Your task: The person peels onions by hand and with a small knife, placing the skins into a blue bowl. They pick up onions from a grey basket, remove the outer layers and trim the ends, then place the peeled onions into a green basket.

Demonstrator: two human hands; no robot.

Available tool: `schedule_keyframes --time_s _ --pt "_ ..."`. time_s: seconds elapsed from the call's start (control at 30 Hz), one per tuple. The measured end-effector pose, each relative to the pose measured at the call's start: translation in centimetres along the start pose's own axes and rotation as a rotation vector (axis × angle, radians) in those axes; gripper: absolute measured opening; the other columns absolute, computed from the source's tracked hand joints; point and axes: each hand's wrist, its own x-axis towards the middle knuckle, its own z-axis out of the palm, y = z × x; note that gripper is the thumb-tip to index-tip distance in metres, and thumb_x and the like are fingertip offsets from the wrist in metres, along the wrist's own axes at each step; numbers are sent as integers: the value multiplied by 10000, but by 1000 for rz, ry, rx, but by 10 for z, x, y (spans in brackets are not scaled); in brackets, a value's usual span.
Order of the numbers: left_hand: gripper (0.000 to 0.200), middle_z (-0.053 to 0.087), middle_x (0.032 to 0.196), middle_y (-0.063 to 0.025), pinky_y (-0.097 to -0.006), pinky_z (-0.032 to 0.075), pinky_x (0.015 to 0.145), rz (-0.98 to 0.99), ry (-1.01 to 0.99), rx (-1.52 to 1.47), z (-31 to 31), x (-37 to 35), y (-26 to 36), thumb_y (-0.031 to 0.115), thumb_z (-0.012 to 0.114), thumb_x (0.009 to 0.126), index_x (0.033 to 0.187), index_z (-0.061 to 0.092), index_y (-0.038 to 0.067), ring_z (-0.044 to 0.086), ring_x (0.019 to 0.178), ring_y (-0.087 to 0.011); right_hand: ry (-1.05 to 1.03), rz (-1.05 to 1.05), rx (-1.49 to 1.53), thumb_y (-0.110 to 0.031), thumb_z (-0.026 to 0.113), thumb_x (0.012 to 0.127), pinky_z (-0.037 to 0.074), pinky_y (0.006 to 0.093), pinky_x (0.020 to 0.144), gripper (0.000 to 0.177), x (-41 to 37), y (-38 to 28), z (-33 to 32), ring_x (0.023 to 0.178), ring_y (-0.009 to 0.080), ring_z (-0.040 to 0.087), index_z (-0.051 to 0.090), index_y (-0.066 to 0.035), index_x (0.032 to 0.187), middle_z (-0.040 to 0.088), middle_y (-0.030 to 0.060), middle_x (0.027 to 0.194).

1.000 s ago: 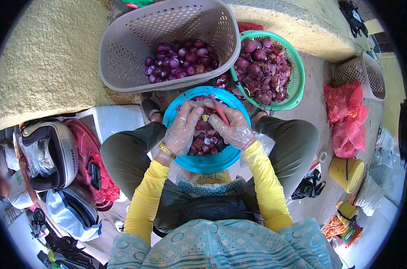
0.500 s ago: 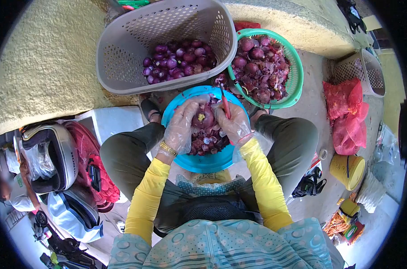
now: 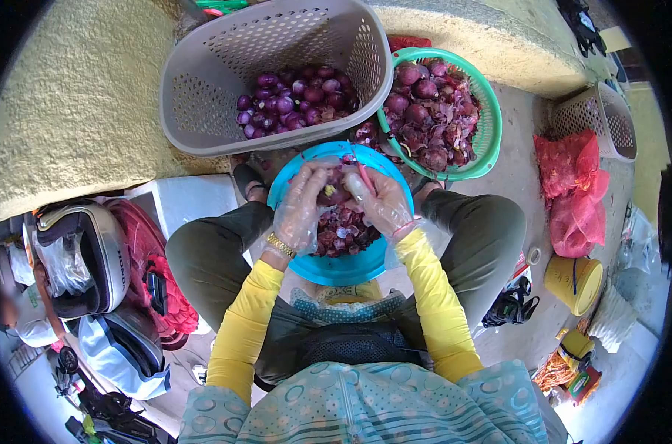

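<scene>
Both my hands wear clear plastic gloves and meet over a blue basin (image 3: 291,268) between my knees. My left hand (image 3: 303,201) is closed around a red onion (image 3: 332,195), whose pale cut end faces up. In my right hand (image 3: 384,203) is a small knife with a red handle (image 3: 365,176); its blade is hard to make out. The right thumb presses against the onion's side. Dark onion skins (image 3: 345,233) fill the basin below, under the hands.
A grey perforated basket (image 3: 203,129) with several peeled onions (image 3: 284,103) stands beyond the basin. Beside it, a green basket (image 3: 491,137) holds unpeeled onions and loose skins. Red mesh bags (image 3: 573,192) and a yellow bucket (image 3: 573,283) are at right. Helmets (image 3: 92,259) and another person (image 3: 29,314) are at left.
My right thumb has moved onto the onion, and the knife has tilted, its blade showing less. My hands cover more of the onion. The person at far left has shifted further into view.
</scene>
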Motion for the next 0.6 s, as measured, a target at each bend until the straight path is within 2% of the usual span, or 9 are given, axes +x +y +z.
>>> schedule_keyframes --time_s 0.07,0.13,0.17,0.2,0.33,0.43,0.5,0.53,0.6 --pt "317 632 1203 -61 -340 507 992 7 -5 70 7 -2 -2 259 548 1051 1277 586 39 611 1100 -174 14 -41 29 -305 701 982 519 278 604 308 1 7 -2 655 96 597 732 -24 1104 664 -8 766" --pt "315 645 1208 -70 -345 500 990 13 -12 140 13 -5 2 234 576 1037 1275 583 29 621 1107 -189 28 98 -68 -264 700 972 513 288 585 270 -3 -10 -3 622 97 587 736 -15 1071 663 6 747" --pt "304 650 1233 -87 -360 502 988 140 12 262 14 -6 3 196 590 1022 1271 580 22 626 1123 -211 28 97 -69 -264 700 972 513 288 585 270 -2 -5 -4 622 97 587 736 -15 1071 663 6 747" --pt "297 655 1257 -104 -374 503 986 267 36 383 15 -7 5 157 605 1007 1267 577 16 632 1139 -232 41 36 -109 -247 697 966 509 289 579 250 0 0 -3 612 93 583 738 -16 1053 657 12 731" --pt "309 653 1294 -132 -376 504 985 298 43 604 15 -13 10 149 607 995 1270 578 11 635 1163 -264 56 -44 -162 -202 681 957 495 292 574 203 3 5 -6 600 87 571 739 -11 998 641 26 694" --pt "324 653 1294 -135 -371 508 985 233 9 527 16 -12 11 126 603 978 1278 576 5 634 1154 -257 64 13 -94 -194 674 960 492 293 585 194 4 8 -5 602 100 572 724 -7 963 647 32 689" --pt "299 640 1309 -116 -378 526 978 111 -1 262 16 -10 12 116 561 980 1259 586 12 631 1145 -236 43 -3 -72 -182 668 955 492 301 585 177 6 13 -8 603 105 574 717 -12 944 652 37 690" --pt "299 640 1309 -116 -378 526 978 111 -1 262 16 -10 15 116 561 980 1259 586 12 631 1145 -236 21 -18 -50 -170 662 949 491 310 585 161 7 16 -10 603 110 575 709 -18 926 658 42 691" --pt "291 605 1332 -91 -402 549 977 -64 40 -64 17 -10 22 97 515 977 1250 594 32 613 1160 -217 36 -26 -142 -173 652 943 494 333 590 164 9 23 -12 596 134 578 701 -19 914 657 67 686"
